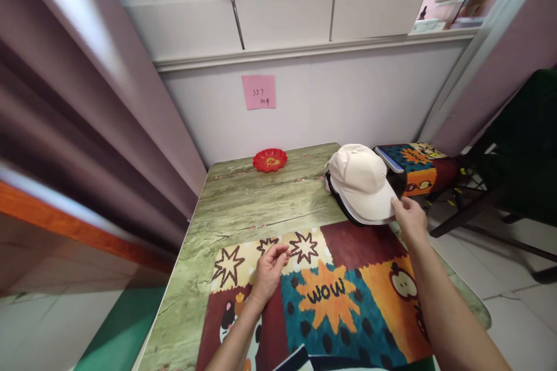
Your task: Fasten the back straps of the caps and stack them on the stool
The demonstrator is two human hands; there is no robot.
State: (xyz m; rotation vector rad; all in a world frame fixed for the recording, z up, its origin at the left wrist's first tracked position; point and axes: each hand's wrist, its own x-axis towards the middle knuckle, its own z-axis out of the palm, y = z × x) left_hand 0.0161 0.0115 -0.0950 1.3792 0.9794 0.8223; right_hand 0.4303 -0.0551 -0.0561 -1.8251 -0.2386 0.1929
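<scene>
A cream baseball cap (357,171) lies on top of at least one darker cap (340,202) at the right side of the table. My right hand (409,217) pinches the edge of the cream cap's brim between thumb and fingers. Over the colourful placemat (354,249), my left hand (270,269) hovers or rests with its fingers loosely curled and nothing visible in them. The placemat carries the word WOW and cartoon patches.
On the green wood-look table (235,203) a red scalloped dish (270,160) stands near the wall. A pink note (259,91) is stuck to that wall. To the right are a patterned stool (420,165) with a blue-edged object on it, and a dark chair (517,156).
</scene>
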